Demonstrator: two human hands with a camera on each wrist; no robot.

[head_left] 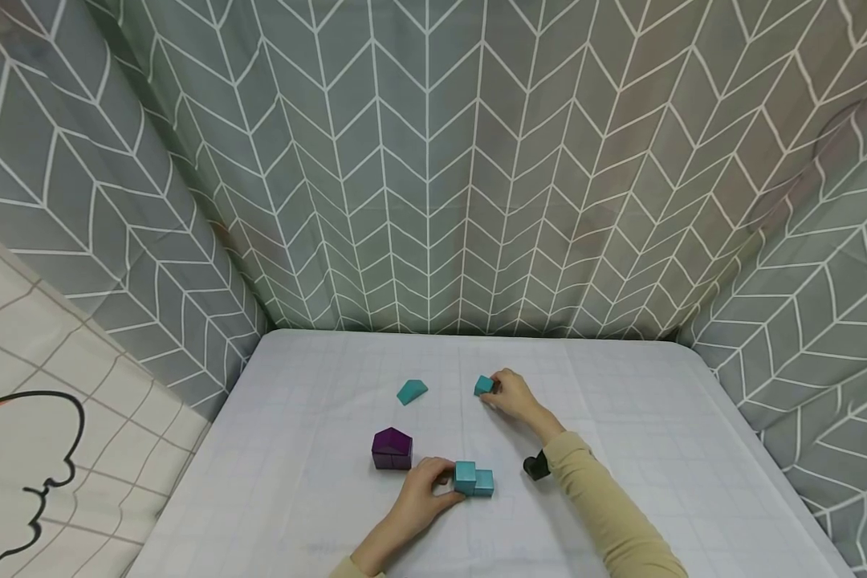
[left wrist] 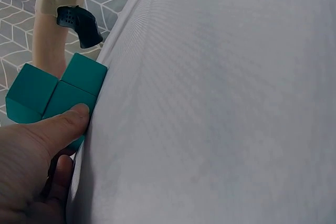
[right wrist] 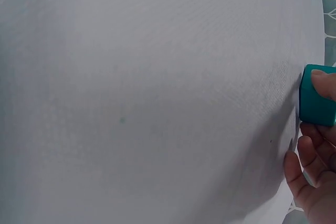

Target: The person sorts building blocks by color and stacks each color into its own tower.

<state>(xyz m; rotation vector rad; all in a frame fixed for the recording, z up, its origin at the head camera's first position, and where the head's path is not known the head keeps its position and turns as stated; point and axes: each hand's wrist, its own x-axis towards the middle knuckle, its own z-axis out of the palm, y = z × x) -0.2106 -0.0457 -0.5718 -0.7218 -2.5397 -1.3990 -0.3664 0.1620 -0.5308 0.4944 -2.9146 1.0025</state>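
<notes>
My left hand (head_left: 433,484) holds a stepped teal block cluster (head_left: 473,478) at its left side, thumb and fingers curled against it; in the left wrist view my thumb (left wrist: 63,123) presses the teal blocks (left wrist: 58,90). Farther back, my right hand (head_left: 511,396) pinches a small teal cube (head_left: 484,385), seen at the edge of the right wrist view (right wrist: 316,102) under a fingertip (right wrist: 324,81). A teal wedge (head_left: 412,391) lies loose to the left. A purple house-shaped block (head_left: 392,448) stands left of my left hand.
A white gridded table (head_left: 621,449) is walled on three sides by grey chevron fabric (head_left: 433,160). A black wrist camera mount (head_left: 536,466) hangs under my right forearm. A patterned cloth (head_left: 50,449) lies off the table's left.
</notes>
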